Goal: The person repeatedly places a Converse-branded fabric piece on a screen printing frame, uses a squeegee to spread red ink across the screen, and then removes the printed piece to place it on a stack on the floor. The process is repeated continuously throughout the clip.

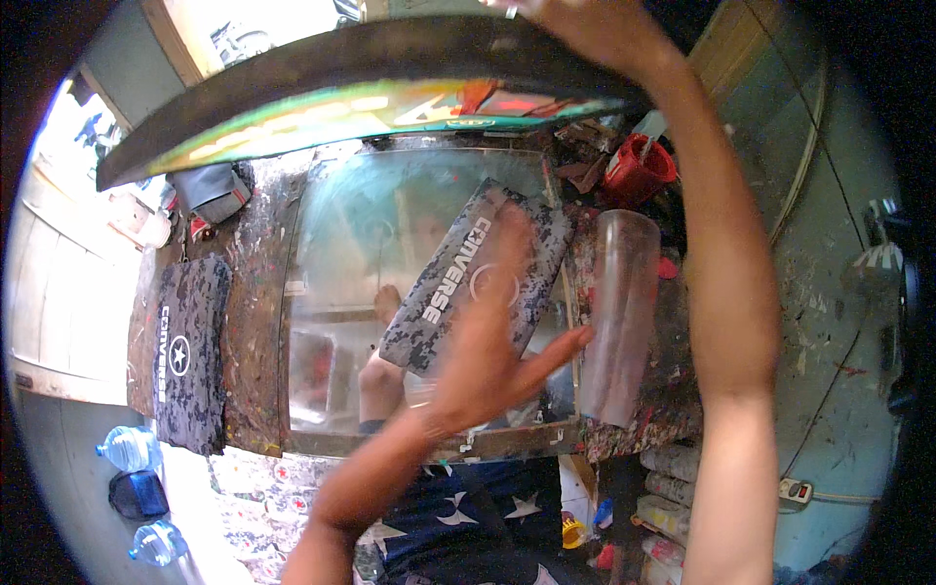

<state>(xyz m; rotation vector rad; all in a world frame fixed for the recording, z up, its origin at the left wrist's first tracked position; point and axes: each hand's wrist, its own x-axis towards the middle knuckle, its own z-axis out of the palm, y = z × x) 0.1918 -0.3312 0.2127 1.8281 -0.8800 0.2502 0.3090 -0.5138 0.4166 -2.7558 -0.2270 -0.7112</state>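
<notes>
My left hand stretches flat over a grey camouflage fabric piece, thumb out to the side; its fingers are slightly blurred. White lettering and a round emblem show on that fabric, which lies slanted on a glass panel set in the worktable. At the top of the picture my right hand grips the edge of a raised screen printing frame, its fingertips partly cut off. Green, yellow and red ink stains colour the frame's mesh. A second printed camouflage piece lies at the table's left.
Right of the glass lies a clear plastic bottle-like cylinder; behind it stands a red container holding a tool. A grey pouch-like item sits at the far left. Below left are water bottles. A wall closes the right side.
</notes>
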